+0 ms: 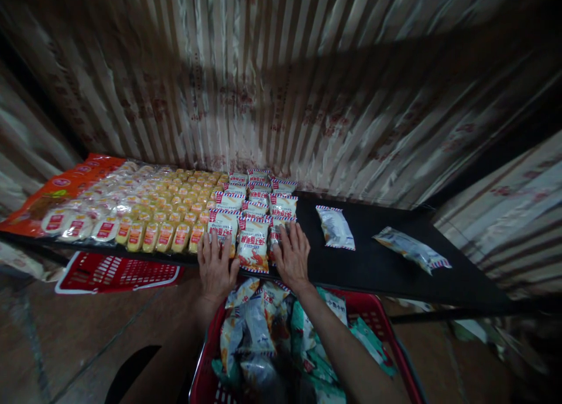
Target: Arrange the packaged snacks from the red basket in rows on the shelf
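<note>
On the black shelf, white snack packets [253,243] with striped red-and-blue edges lie in columns, printed side up. My left hand [216,263] rests with spread fingers on the front packet of the left column. Over the front packet of the right column lies my right hand [293,253], fingers stretched and apart, covering much of it. Neither hand is wrapped round anything. Between them the middle front packet shows fully. Right of my right hand, a loose white packet [336,228] lies apart, and farther right is another packet [411,249], turned at an angle.
Rows of small yellow wrapped cakes [164,236] and white round ones [105,229] fill the shelf's left, beside an orange bag [65,184]. A red basket [386,322] of packets stands below the front edge. Another red basket [118,273] is under the shelf [351,275].
</note>
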The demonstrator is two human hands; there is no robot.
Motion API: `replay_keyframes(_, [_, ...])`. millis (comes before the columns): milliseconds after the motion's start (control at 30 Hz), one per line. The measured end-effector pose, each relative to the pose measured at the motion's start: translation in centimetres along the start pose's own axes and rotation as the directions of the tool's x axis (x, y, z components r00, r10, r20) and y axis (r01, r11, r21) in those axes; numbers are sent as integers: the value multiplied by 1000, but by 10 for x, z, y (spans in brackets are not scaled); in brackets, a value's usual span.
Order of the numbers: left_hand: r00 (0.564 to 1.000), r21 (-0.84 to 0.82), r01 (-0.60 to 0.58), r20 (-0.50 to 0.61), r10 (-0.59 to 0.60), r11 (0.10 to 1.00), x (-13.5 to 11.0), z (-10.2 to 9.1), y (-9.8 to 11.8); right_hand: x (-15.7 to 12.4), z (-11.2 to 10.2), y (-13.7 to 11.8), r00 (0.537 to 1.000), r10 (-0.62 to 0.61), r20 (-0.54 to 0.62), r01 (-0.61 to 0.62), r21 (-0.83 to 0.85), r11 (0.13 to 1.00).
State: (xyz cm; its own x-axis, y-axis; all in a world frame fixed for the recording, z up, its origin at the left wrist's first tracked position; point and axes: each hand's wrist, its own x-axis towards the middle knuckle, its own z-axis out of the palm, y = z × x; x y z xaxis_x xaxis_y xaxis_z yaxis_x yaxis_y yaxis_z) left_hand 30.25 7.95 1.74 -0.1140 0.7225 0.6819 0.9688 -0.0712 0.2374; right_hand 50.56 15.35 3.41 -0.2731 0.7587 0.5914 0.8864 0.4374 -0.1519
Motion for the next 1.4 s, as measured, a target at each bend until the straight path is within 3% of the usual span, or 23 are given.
replay_keyframes(167, [995,-44,-47,84,51,998,0,2,21,-3,-3,-4,999,-23,35,24,-20,1000])
replay_keyframes(367, [991,-45,-20,134,26,999,4,8,31,-3,2,-6,996,-15,83,16,-18,1000])
replay_keyframes(1400, [988,-63,-12,153,22,998,9,17,31,-2,-1,-10,986,14,168,-22,47,999])
